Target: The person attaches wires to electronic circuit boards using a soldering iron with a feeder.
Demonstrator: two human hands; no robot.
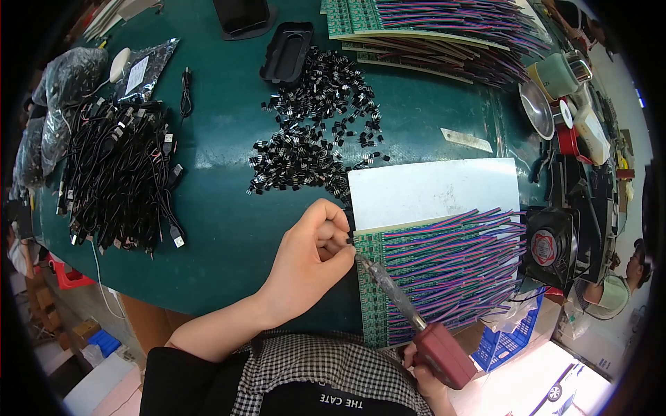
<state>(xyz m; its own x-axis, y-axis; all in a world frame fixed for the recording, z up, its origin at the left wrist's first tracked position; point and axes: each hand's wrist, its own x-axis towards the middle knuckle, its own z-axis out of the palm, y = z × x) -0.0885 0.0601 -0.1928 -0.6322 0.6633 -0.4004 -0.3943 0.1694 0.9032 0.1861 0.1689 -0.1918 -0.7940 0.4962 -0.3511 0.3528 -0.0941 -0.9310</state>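
Observation:
My left hand (pixel 305 260) is closed in a pinch on a small black connector (pixel 349 242) at the left edge of a green circuit board panel (pixel 373 298). Rows of thin multicoloured wires (pixel 451 263) run rightward from the panel. In my right hand (pixel 427 381), mostly hidden under the handle, is a soldering iron (pixel 440 350) with a dark red body. Its tip reaches the panel's upper left edge, just beside my left fingertips. Under the panel lies a white sheet (pixel 433 187).
Loose black connectors (pixel 305 152) are heaped beyond my left hand, near a black tray (pixel 288 52). Black cables (pixel 118 180) are piled at left. More wired panels (pixel 423 35) are stacked at the back. A blade (pixel 466 140) and a fan (pixel 551 247) are at right.

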